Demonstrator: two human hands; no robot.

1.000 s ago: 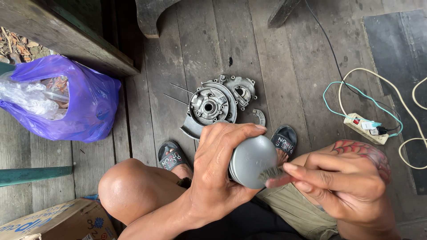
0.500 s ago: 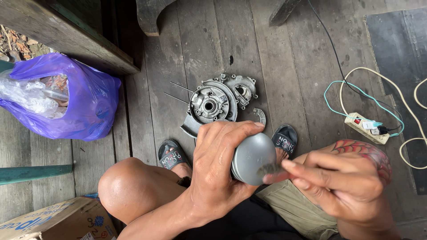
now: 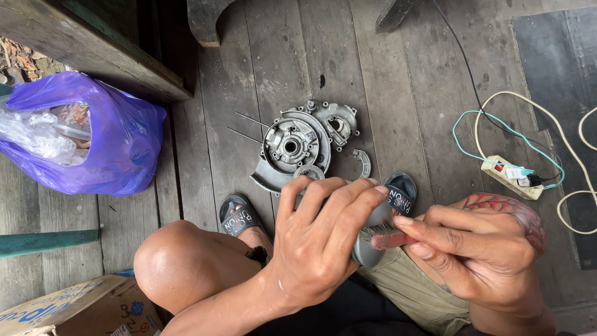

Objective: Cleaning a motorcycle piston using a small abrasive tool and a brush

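The left hand has rolled over the grey metal part; the right hand grips a red brush.

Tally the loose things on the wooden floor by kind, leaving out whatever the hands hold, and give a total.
Grey metal engine cover: 1
Curved metal shoe piece: 1
Thin metal rods: 2
Purple plastic bag: 1
Power strip: 1
Cardboard box: 1
Total: 7
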